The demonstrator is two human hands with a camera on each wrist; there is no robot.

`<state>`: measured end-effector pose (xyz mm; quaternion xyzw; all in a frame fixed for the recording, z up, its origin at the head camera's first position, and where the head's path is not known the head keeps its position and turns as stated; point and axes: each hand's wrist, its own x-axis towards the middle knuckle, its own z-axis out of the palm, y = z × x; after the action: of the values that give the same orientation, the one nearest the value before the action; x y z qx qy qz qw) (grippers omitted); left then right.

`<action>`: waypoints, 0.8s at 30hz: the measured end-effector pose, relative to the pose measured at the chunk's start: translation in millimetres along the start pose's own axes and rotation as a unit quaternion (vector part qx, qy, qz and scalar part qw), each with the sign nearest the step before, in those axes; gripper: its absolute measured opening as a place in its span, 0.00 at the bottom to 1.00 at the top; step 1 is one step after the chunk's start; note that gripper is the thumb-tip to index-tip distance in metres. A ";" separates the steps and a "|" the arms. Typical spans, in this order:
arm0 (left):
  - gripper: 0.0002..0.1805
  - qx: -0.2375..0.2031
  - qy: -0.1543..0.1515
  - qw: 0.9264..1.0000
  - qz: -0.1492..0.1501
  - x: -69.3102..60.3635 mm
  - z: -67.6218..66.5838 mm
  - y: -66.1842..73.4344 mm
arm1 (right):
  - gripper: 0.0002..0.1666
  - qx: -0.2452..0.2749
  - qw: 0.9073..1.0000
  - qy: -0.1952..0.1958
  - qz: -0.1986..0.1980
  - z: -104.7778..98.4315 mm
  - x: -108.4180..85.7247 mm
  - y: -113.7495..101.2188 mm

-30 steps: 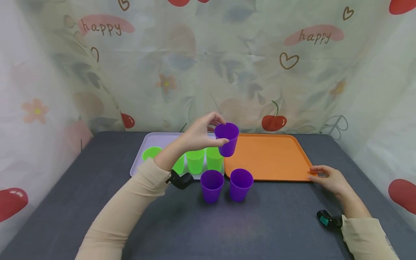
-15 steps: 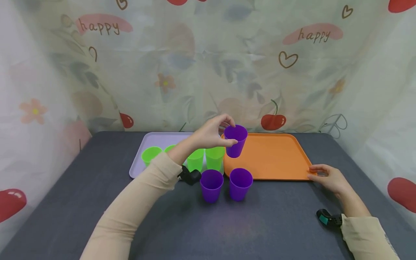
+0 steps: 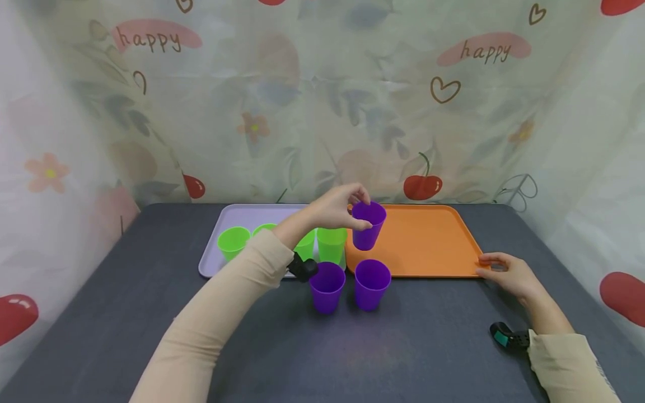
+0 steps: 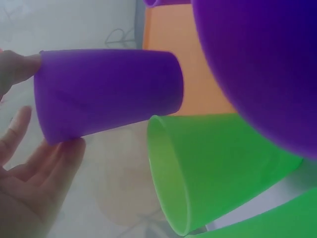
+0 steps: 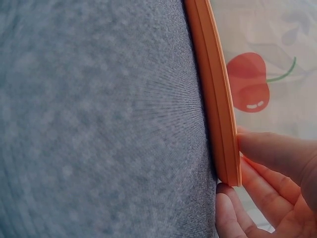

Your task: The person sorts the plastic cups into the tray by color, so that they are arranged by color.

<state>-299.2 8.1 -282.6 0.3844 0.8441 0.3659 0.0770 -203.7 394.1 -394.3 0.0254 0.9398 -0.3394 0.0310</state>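
My left hand [image 3: 336, 208] pinches a purple cup [image 3: 368, 230] near its rim, thumb on the near side and fingers on the far side. The cup is upright, slightly tilted, above the left end of the orange tray [image 3: 428, 240]. In the left wrist view the held cup [image 4: 109, 94] has nothing visible between it and the thumb and fingers. At the tray's near right corner, my right hand [image 3: 511, 277] grips the rim; the right wrist view has the thumb on top of the rim [image 5: 220, 99] and fingers below and beside it.
Two purple cups, one left [image 3: 326, 294] and one right [image 3: 372, 291], stand on the dark table in front of the trays. Several green cups [image 3: 233, 243] stand on the lilac tray [image 3: 221, 224], partly hidden by my left arm. Patterned cloth hangs behind.
My left hand has carried the purple cup rightward from the seam between the trays to over the orange tray, then slightly lower. My right hand has stayed on the tray corner.
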 end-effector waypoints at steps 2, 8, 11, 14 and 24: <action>0.21 0.018 -0.015 1.000 -0.007 2.1 0.6 1.0 | 0.34 0.001 1.000 0.000 0.001 0.0 0.0 -0.7; 0.22 0.055 -0.052 0.997 -0.019 8.1 6.2 2.0 | 0.34 0.005 1.000 -0.003 0.005 0.1 0.2 -2.0; 0.23 0.079 -0.062 0.995 -0.019 9.8 9.3 2.2 | 0.35 0.006 1.000 -0.003 0.006 0.2 0.5 -2.2; 0.23 0.101 -0.070 0.992 -0.025 10.9 11.7 3.1 | 0.35 0.005 1.000 -0.003 0.007 0.3 0.8 -2.4; 0.23 0.112 -0.080 0.989 -0.052 15.0 18.8 -2.7 | 0.35 0.002 1.000 -0.006 0.009 0.0 0.5 -1.7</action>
<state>-303.4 28.0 -295.7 0.3743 0.8897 0.2325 0.1190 -204.3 392.9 -393.2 0.0318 0.9386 -0.3412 0.0394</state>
